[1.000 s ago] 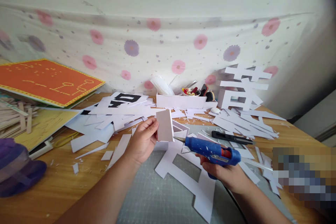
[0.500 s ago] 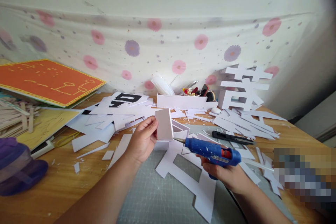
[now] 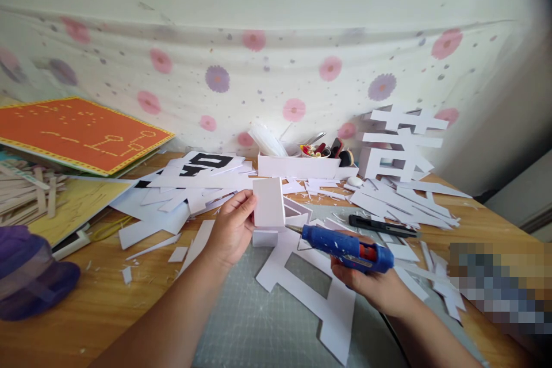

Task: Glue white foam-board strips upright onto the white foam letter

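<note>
My left hand pinches a small white foam board piece by its left edge, holding it up over the mat. In my right hand is a blue hot glue gun, its metal nozzle pointing left at the lower right corner of that piece. Whether the tip touches the edge I cannot tell. Below them a larger white cut-out shape with a rectangular opening lies on the grey cutting mat. Part of a white folded form shows behind the held piece.
A black utility knife lies right of centre among white strips. At the back stand a white organizer box and a white three-dimensional character. Paper scraps, an orange board and a purple mesh object are on the left.
My left hand has turned the white piece so its broad face shows more toward me. The glue gun has shifted slightly left, its nozzle still at the piece's lower right corner.
</note>
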Demonstrator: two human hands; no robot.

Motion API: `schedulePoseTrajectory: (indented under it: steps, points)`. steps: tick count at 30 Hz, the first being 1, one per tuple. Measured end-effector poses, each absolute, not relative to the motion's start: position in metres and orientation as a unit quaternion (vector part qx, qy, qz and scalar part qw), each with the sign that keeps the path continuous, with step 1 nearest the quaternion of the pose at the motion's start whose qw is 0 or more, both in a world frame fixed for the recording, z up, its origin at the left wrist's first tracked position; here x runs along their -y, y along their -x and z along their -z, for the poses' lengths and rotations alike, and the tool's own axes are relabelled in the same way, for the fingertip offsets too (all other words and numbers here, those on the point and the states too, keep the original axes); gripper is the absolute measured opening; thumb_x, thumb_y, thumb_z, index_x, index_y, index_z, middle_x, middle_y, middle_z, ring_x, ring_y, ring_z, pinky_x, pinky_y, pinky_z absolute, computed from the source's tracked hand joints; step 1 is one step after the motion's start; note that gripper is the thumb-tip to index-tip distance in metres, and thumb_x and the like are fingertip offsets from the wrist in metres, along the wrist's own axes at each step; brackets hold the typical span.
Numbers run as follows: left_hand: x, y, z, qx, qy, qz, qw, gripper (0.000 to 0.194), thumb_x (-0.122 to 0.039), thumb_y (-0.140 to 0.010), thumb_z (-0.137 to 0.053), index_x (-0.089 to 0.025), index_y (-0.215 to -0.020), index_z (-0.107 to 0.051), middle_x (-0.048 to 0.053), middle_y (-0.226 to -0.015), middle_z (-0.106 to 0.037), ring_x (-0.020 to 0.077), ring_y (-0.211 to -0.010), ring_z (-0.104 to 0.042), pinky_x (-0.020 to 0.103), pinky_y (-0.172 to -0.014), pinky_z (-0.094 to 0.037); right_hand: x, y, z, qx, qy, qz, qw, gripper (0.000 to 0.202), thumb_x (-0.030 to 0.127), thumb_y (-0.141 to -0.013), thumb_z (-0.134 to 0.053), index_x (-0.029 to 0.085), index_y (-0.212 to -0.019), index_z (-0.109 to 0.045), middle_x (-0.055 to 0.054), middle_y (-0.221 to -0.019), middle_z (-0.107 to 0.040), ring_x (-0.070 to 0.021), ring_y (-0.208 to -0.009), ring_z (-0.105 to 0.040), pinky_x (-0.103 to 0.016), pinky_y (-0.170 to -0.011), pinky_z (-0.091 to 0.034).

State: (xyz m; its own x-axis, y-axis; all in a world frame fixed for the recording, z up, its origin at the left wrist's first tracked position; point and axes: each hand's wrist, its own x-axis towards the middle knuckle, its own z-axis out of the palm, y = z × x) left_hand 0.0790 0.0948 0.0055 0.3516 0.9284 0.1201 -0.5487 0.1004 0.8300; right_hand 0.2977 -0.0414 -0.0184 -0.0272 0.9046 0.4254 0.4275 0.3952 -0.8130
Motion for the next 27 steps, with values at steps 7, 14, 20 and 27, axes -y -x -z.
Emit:
schedulePoseTrajectory:
  steps: [7,14,20,27]
  points:
    - [-0.098,-0.077,-0.003,-0.222,-0.415,-0.533,0.703,0.032,-0.033,-0.062,-0.089,-0.014,-0.076,-0.067,-0.003,-0.064,-0.05,0.0065,-0.056,-0.044,0.015,-0.051,-0.039,0.04,-0.288,-0.005,0.708,0.504,-0.206,0.451,0.031,0.041,-0.081,-0.063,0.022,-0.058,-0.053,0.0,-0.058,-0.049,-0.0143,-0.054,-0.045,-0.027,-0.05,-0.041]
    - [-0.097,-0.08,-0.004,-0.228,-0.406,-0.512,0.722,0.035,-0.036,-0.059,-0.09,-0.015,-0.072,-0.065,-0.003,-0.06,-0.048,0.0075,-0.054,-0.044,0.017,-0.049,-0.04,0.04,-0.303,0.016,0.632,0.496,-0.311,0.508,0.021,0.04,-0.077,-0.07,0.021,-0.071,-0.065,-0.003,-0.069,-0.063,-0.0155,-0.06,-0.056,-0.027,-0.052,-0.048]
    - [-0.091,-0.083,-0.001,-0.234,-0.421,-0.449,0.753,0.036,-0.033,-0.059,-0.09,-0.014,-0.077,-0.067,-0.001,-0.065,-0.055,0.0085,-0.055,-0.049,0.017,-0.047,-0.04,0.057,-0.32,0.004,0.546,0.471,-0.309,0.62,0.019,0.038,-0.074,-0.074,0.02,-0.079,-0.073,-0.003,-0.068,-0.065,-0.0144,-0.056,-0.055,-0.026,-0.048,-0.045]
    - [-0.09,-0.083,-0.002,-0.247,-0.43,-0.394,0.774,0.042,-0.028,-0.052,-0.094,-0.013,-0.084,-0.071,0.0,-0.067,-0.061,0.0093,-0.056,-0.054,0.015,-0.048,-0.045,0.137,-0.403,-0.057,0.434,0.557,-0.136,0.695,0.019,0.032,-0.069,-0.078,0.018,-0.082,-0.073,-0.003,-0.071,-0.066,-0.0099,-0.05,-0.053,-0.022,-0.042,-0.039]
